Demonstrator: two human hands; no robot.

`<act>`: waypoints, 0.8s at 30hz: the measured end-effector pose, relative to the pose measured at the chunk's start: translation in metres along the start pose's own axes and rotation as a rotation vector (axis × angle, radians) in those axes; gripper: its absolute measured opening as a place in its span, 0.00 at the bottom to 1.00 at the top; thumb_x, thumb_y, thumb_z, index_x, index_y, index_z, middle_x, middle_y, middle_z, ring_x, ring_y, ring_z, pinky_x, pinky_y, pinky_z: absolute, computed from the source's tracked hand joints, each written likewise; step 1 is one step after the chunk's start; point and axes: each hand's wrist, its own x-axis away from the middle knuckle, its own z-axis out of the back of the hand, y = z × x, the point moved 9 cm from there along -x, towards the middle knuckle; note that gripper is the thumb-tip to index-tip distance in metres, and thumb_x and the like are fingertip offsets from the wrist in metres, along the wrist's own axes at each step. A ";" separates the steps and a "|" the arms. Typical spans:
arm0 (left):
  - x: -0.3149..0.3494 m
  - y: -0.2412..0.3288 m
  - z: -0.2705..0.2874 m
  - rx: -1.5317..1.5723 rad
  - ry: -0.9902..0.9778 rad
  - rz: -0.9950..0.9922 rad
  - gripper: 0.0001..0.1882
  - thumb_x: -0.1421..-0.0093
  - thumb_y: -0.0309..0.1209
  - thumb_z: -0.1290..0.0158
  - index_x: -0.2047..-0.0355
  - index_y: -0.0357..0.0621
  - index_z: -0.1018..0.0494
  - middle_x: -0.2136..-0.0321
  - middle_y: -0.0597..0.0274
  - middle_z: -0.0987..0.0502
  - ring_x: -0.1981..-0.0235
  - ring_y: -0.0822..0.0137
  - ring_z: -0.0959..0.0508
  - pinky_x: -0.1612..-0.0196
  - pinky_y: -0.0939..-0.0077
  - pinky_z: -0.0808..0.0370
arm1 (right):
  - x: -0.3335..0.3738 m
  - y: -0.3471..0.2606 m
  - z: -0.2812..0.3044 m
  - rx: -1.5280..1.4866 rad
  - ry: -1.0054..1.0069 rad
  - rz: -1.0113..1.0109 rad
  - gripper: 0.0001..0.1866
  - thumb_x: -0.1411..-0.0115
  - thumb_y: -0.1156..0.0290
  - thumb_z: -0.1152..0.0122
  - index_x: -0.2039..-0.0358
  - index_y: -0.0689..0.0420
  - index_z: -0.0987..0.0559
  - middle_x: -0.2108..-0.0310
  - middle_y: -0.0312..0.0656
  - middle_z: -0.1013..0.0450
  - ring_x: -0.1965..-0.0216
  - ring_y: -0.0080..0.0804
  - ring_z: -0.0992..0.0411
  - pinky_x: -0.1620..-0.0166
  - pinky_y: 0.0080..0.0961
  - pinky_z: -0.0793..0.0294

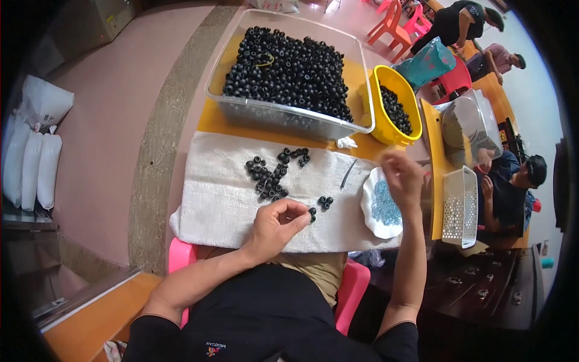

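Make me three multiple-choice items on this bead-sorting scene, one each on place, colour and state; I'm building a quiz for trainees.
1. Where do the small blue pieces lie?
A. white round plate
B. yellow tub
C. clear bin

2. What colour is the oval plastic tub beside the clear plastic bin?
A. red
B. yellow
C. green

3. How is the left hand?
A. flat, open
B. pinching a black ring-shaped bead
C. off the white towel

Answers: 1 A, blue pieces fill the plate; 2 B, its rim shows yellow; 3 B, fingertips meet at a bead.
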 end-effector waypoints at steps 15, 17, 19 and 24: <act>-0.003 -0.009 0.003 0.026 0.010 -0.011 0.06 0.38 0.25 0.42 0.62 0.37 0.24 0.71 0.68 0.22 0.70 0.80 0.25 0.66 0.85 0.28 | 0.069 -0.059 -0.099 0.203 -0.552 0.011 0.16 0.48 0.71 0.34 0.57 0.56 0.21 0.63 0.45 0.25 0.62 0.43 0.23 0.58 0.36 0.25; -0.003 -0.011 0.003 0.022 0.005 -0.013 0.06 0.38 0.25 0.43 0.62 0.37 0.24 0.71 0.67 0.22 0.70 0.80 0.25 0.66 0.85 0.28 | 0.071 -0.056 -0.103 0.159 -0.563 -0.013 0.15 0.48 0.70 0.34 0.58 0.57 0.21 0.65 0.45 0.26 0.63 0.43 0.23 0.60 0.37 0.25; -0.003 -0.012 0.004 0.010 0.008 -0.013 0.06 0.38 0.25 0.43 0.62 0.37 0.24 0.71 0.67 0.22 0.69 0.80 0.25 0.65 0.85 0.28 | 0.071 -0.055 -0.100 0.116 -0.504 -0.046 0.13 0.48 0.73 0.34 0.60 0.58 0.21 0.68 0.45 0.26 0.69 0.42 0.23 0.64 0.34 0.25; -0.005 -0.012 0.006 -0.006 0.004 -0.006 0.06 0.38 0.25 0.43 0.61 0.37 0.24 0.70 0.67 0.22 0.69 0.79 0.24 0.65 0.84 0.27 | 0.069 -0.053 -0.092 -0.066 -0.365 -0.085 0.14 0.49 0.79 0.35 0.60 0.60 0.21 0.69 0.42 0.26 0.73 0.31 0.26 0.68 0.25 0.27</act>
